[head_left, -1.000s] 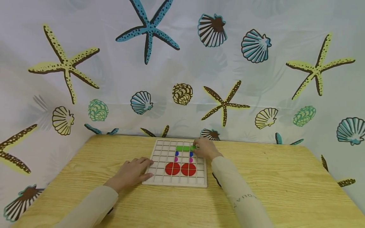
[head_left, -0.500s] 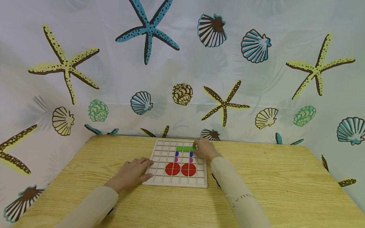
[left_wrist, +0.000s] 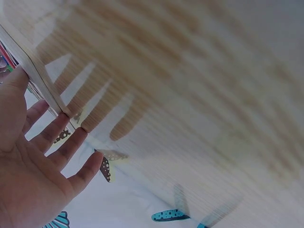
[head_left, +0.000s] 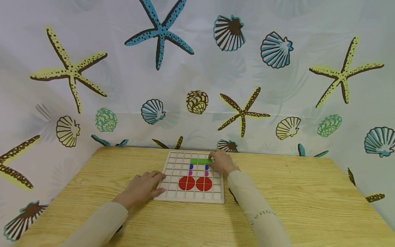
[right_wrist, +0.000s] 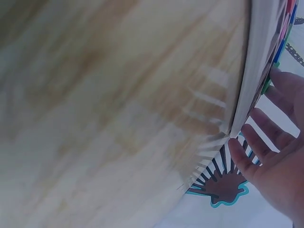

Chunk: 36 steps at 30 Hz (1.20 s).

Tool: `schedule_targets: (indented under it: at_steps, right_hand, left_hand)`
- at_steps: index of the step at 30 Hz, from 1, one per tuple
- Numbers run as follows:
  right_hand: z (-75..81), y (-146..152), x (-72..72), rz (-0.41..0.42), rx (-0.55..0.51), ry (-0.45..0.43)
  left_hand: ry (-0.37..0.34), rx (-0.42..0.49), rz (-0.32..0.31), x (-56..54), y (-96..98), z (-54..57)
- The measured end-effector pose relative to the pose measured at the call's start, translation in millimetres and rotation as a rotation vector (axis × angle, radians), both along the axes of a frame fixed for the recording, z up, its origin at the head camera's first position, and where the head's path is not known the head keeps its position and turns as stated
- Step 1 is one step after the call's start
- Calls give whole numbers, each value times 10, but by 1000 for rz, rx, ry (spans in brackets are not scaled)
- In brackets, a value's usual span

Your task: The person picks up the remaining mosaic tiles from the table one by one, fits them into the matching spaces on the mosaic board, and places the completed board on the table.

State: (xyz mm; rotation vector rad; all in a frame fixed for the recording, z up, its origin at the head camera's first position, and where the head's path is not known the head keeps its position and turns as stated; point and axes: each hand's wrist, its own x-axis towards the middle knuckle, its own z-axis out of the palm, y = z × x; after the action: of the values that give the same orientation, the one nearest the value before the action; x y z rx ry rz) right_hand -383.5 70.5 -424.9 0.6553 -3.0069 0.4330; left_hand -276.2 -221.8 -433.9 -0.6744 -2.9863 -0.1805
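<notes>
A white board with a raised square grid lies on the table. Two red discs sit in its nearer half. Above each disc are a small magenta half-round piece and a small blue half-round piece. A green strip runs across the top of these. My right hand pinches the strip's right end between thumb and forefinger, its other fingers spread by the board's edge. My left hand rests against the board's left edge with fingers fairly straight, fingertips on the rim in the left wrist view.
The board is near the far side of a wood-grain table. Right behind the table hangs a white cloth printed with starfish and shells, and it also closes off both sides.
</notes>
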Motion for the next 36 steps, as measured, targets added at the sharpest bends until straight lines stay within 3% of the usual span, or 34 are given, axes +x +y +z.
schedule_targets:
  at_steps: [15,36]
  right_hand:
    - [-10,14,21,20,-1,17]
    - [1,35,39,19,-1,31]
  left_hand:
    - [-20,-7,4,21,3,29]
    - [5,-12,-11,14,5,20]
